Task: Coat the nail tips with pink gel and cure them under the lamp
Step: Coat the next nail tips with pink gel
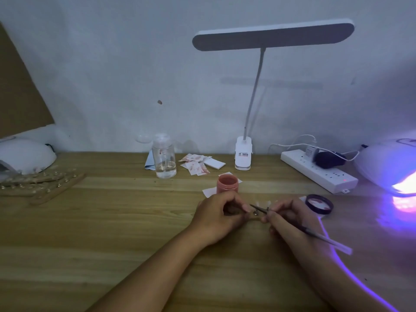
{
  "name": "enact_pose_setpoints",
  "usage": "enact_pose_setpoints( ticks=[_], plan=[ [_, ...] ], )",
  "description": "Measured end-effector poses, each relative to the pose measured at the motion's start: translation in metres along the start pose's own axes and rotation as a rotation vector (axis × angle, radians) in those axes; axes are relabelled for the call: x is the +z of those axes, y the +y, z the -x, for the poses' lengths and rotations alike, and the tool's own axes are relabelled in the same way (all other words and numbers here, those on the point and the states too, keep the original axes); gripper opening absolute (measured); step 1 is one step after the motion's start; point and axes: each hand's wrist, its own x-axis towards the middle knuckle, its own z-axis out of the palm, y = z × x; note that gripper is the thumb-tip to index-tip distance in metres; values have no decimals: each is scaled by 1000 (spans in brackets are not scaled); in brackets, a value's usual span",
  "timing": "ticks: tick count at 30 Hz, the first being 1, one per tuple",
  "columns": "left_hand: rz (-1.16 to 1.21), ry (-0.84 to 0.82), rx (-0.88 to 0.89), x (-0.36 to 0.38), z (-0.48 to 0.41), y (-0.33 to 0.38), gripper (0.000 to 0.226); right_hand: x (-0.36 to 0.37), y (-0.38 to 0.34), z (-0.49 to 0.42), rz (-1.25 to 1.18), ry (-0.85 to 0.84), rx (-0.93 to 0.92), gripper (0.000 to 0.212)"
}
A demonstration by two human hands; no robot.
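Observation:
My left hand (219, 213) grips a small holder with pale nail tips (258, 203) fanned above it, low over the wooden table (112, 233). My right hand (290, 218) pinches a thin brush (301, 228); its tip points left at the nail tips. An open jar of pink gel (227, 183) stands just behind my hands on a white paper. Its dark lid (319, 203) lies to the right. A curing lamp (391, 167) glows violet at the far right edge.
A second white lamp (24, 157) and wooden strips with more nail stands (42, 183) lie at the left. A clear bottle (164, 158), torn wipe packets (195, 166), a clip desk lamp (243, 156) and a power strip (319, 171) line the wall.

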Motion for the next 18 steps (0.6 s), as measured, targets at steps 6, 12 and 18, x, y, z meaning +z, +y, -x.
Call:
enact_pose_setpoints(
  ticks=[6,12,18],
  plan=[
    [17,-8,17,-1,1,0,14,-1,-3,0,11,-20,2,17],
    [28,-13,21,-1,1,0,13,-1,-7,1,26,9,44,14],
    [38,-22,29,0,0,-1,13,0,-9,1,85,-16,57,15]
  ],
)
